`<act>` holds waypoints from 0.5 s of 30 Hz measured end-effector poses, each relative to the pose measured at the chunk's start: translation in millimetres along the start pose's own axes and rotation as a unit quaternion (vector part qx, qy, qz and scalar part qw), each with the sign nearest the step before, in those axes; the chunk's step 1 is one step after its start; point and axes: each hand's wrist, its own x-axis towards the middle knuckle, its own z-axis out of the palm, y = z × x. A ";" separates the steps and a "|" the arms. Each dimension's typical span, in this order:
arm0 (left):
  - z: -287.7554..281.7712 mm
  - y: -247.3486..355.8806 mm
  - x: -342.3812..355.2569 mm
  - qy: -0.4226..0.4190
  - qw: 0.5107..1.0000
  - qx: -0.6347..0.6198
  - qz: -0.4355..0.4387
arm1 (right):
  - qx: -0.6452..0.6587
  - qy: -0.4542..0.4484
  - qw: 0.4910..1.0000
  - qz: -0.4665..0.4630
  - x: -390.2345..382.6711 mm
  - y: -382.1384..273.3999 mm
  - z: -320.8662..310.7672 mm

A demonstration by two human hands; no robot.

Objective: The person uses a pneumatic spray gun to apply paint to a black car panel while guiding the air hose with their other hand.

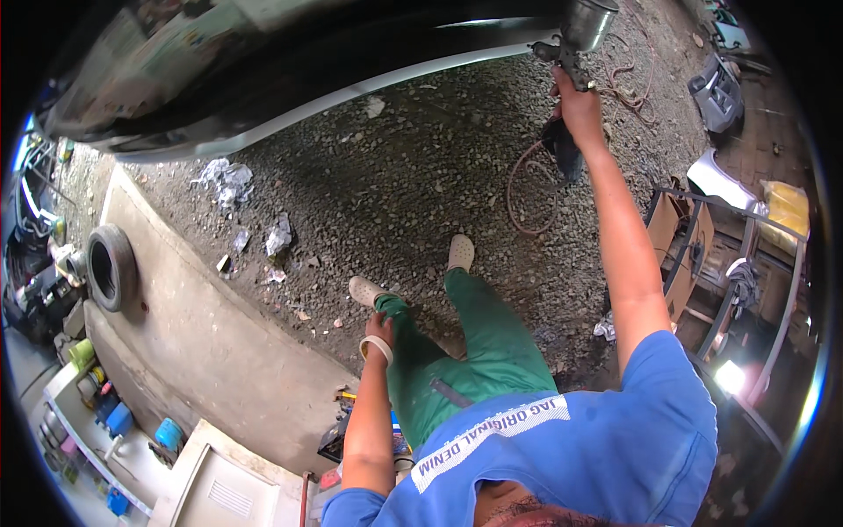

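Note:
My right hand [577,110] is raised and grips a metal spray gun [571,61] with a silver cup on top, close beside the glossy dark lower body panel [334,44] of a vehicle. A dark object [564,149], hard to make out, hangs below that hand near the reddish hose [536,224]. My left hand [379,329] hangs low by my green trouser leg [413,356], its fingers loosely apart and seemingly empty, with a pale ring [376,350], maybe a tape roll, around its wrist.
Gravel [421,167] with crumpled litter [224,184] lies underfoot. At left are a concrete ledge [184,272], a tire [110,268] and a shelf [75,408] of containers. At right stand a metal rack [773,316], a grey bumper-like part [716,92] and a white panel [716,180].

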 end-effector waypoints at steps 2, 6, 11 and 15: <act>-6.5 -42.4 5.4 -0.008 0.998 -0.068 -0.019 | 0.011 -0.015 1.000 -0.021 -31.2 -30.3 37.7; -28.1 -115.4 7.4 -0.007 0.992 -0.118 -0.033 | 0.039 -0.087 0.995 -0.015 -105.4 -101.8 117.5; -82.7 -156.7 -11.5 0.010 0.994 -0.090 -0.064 | 0.093 -0.140 0.986 -0.013 -174.6 -163.5 206.7; -109.3 -214.9 -24.1 0.021 0.989 -0.109 -0.096 | 0.134 -0.166 0.976 -0.044 -226.1 -217.7 284.0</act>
